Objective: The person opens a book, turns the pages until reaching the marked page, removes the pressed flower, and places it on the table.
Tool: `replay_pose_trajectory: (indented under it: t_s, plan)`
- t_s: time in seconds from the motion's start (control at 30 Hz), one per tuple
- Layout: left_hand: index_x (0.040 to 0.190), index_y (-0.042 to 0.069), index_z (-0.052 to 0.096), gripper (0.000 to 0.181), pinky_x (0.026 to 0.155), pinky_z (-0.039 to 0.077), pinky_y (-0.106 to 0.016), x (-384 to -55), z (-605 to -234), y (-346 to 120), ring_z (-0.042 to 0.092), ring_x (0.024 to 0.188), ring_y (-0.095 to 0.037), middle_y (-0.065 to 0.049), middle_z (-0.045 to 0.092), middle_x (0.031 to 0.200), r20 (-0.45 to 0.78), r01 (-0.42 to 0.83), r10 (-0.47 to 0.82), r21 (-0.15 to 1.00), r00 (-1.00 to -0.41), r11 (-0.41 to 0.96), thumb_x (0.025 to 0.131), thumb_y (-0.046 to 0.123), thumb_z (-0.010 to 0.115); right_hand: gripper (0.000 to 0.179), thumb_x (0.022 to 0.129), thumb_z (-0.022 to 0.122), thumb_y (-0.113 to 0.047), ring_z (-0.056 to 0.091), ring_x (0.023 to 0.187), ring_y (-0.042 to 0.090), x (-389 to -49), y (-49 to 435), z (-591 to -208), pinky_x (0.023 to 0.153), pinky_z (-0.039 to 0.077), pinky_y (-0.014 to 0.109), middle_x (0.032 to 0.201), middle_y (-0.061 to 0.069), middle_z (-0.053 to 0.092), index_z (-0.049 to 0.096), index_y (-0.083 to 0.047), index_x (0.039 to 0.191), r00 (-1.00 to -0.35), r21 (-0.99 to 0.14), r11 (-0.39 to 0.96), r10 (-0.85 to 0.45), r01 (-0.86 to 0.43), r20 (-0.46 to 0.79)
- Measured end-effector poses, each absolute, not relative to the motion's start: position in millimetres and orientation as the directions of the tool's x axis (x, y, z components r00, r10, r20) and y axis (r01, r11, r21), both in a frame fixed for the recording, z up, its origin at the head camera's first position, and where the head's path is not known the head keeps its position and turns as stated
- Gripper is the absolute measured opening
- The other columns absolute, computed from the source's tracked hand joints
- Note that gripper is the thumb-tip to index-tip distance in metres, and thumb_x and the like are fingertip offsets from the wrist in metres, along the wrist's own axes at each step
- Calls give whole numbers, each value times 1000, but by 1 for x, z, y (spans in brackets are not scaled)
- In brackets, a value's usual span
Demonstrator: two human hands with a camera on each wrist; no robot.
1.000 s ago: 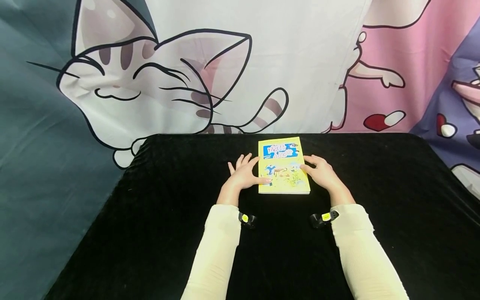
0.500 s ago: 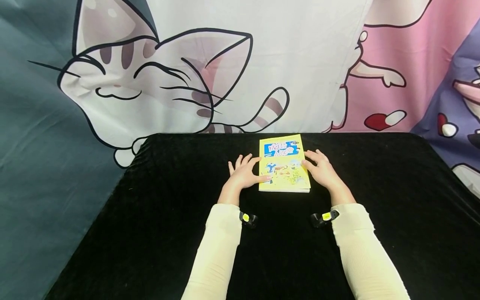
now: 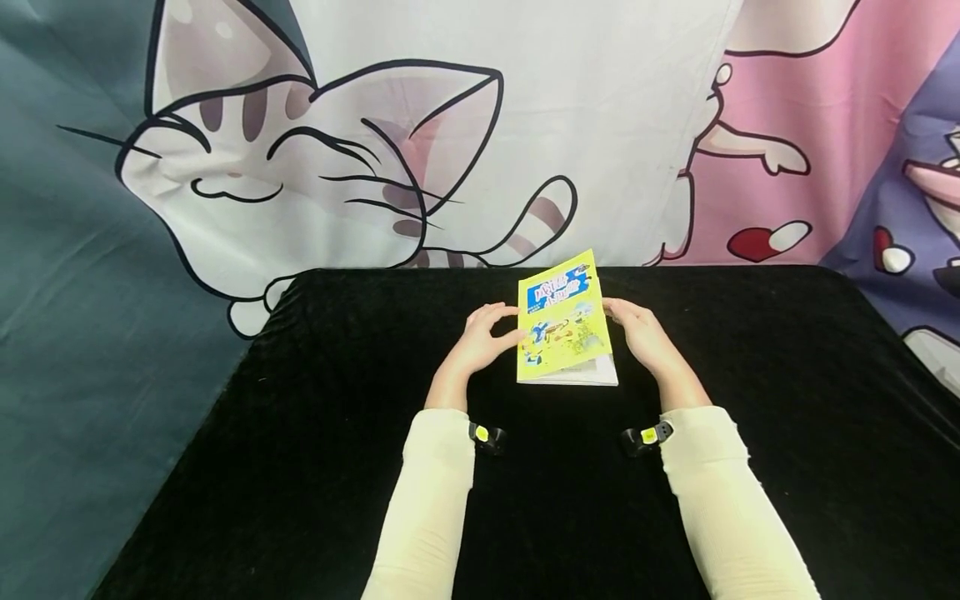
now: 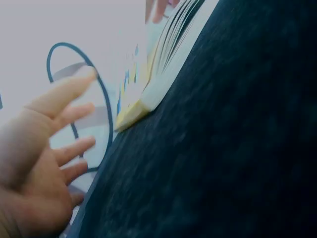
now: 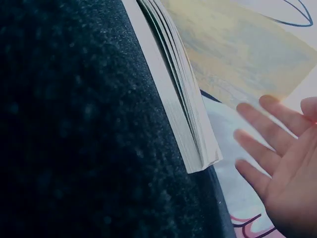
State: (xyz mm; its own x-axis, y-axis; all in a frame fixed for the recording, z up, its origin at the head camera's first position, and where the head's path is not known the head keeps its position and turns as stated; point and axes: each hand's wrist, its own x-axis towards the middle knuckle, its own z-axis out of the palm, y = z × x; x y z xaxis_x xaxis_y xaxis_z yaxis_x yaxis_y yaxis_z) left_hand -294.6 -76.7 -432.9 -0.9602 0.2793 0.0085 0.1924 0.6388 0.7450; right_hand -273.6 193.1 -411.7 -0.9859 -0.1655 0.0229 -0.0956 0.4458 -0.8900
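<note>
A yellow paperback book (image 3: 562,325) with a blue title panel lies on the black cloth, its front cover raised on the right so that white pages show beneath. In the right wrist view the curved page block (image 5: 181,99) stands below the lifted cover (image 5: 237,44). My right hand (image 3: 642,333) is at the cover's right edge, fingers extended; the exact contact is unclear. Beside the spine, my left hand (image 3: 480,342) has thumb and forefinger spread near the left edge. Its fingers look straight in the left wrist view, next to the book's spine end (image 4: 133,114).
Black cloth (image 3: 562,508) covers the table, whose far edge runs just behind the book. A printed curtain (image 3: 615,100) with a cartoon cat hangs behind it. Both wrists carry small black cameras (image 3: 491,439).
The book's front cover has risen on its right side, tilting leftward and exposing pages. My left thumb has drawn back from the cover toward the spine. The right fingers have shifted slightly with the cover.
</note>
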Motion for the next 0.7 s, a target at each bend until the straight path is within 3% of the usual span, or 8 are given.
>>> replay_pose_trajectory:
  t_s: [0.1, 0.23, 0.37, 0.47, 0.7]
  plan:
    - [129, 20, 54, 45, 106, 22, -47, -296, -431, -84, 22, 134, -21, -2, 38, 142, 38, 161, 223, 810, -974, 564, 89, 40, 60, 48, 102, 27, -27, 33, 129, 35, -272, 186, -407, 107, 21, 50, 138, 23, 40, 37, 3, 138, -972, -897, 421, -233, -132, 34]
    - [126, 17, 57, 40, 104, 29, -42, -298, -430, -95, 36, 126, -21, -4, 47, 134, 82, 154, 166, 857, -983, 492, 91, 37, 58, 46, 101, 34, -24, 34, 127, 32, -269, 170, -403, 106, 21, 50, 141, 18, 39, 36, -2, 141, -946, -890, 426, -323, -164, 20]
    - [123, 12, 58, 36, 100, 34, -37, -299, -428, -105, 46, 117, -20, -7, 55, 124, 119, 165, 136, 898, -983, 407, 93, 32, 56, 48, 99, 40, -20, 26, 133, 31, -265, 152, -404, 108, 17, 49, 146, 17, 31, 32, -3, 143, -908, -864, 460, -419, -205, -7]
    - [122, 13, 60, 35, 98, 36, -37, -298, -424, -113, 50, 113, -18, -6, 58, 121, 129, 156, 96, 918, -987, 365, 94, 33, 54, 52, 97, 43, -14, 17, 137, 31, -263, 142, -406, 109, 13, 48, 149, 18, 23, 27, -1, 144, -871, -842, 470, -492, -265, -1]
    - [119, 7, 60, 36, 96, 38, -37, -296, -417, -130, 52, 110, -18, -8, 61, 117, 163, 161, 12, 957, -987, 242, 97, 33, 48, 55, 93, 46, -5, 16, 137, 32, -258, 130, -408, 108, 13, 50, 149, 18, 22, 27, -4, 145, -776, -787, 441, -627, -432, 74]
